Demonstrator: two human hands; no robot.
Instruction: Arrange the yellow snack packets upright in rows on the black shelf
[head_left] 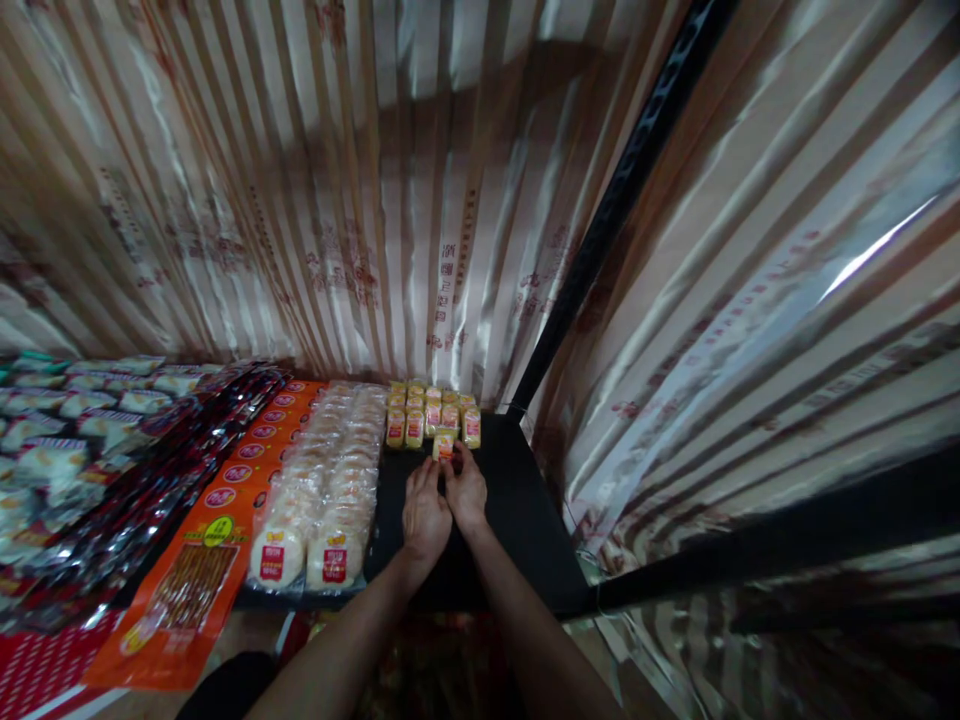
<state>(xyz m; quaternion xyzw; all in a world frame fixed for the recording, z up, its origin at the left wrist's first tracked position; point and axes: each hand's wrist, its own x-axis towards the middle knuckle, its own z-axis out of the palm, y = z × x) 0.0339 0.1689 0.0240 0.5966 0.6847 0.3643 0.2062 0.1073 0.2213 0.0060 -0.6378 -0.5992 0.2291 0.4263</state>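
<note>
A small yellow packet (pixel 443 446) with an orange and red label stands at the near side of a group of similar packets (pixel 433 410). My right hand (pixel 466 490) is closed on it, its fingertips at the packet's right edge. Close beside it, my left hand (pixel 427 512) has its fingers stretched forward, by the packet's lower left corner. Whether those fingertips touch the packet I cannot tell. Both hands are above the black shelf (pixel 517 520).
Left of my hands lie two rows of clear-wrapped round white snacks (pixel 335 540), then overlapping orange bags (pixel 191 580), dark shiny packs (pixel 165 480) and white packs (pixel 52 460). A black upright post (pixel 600 230) stands at the shelf's right back corner. Printed striped sheeting (pixel 450 150) hangs behind.
</note>
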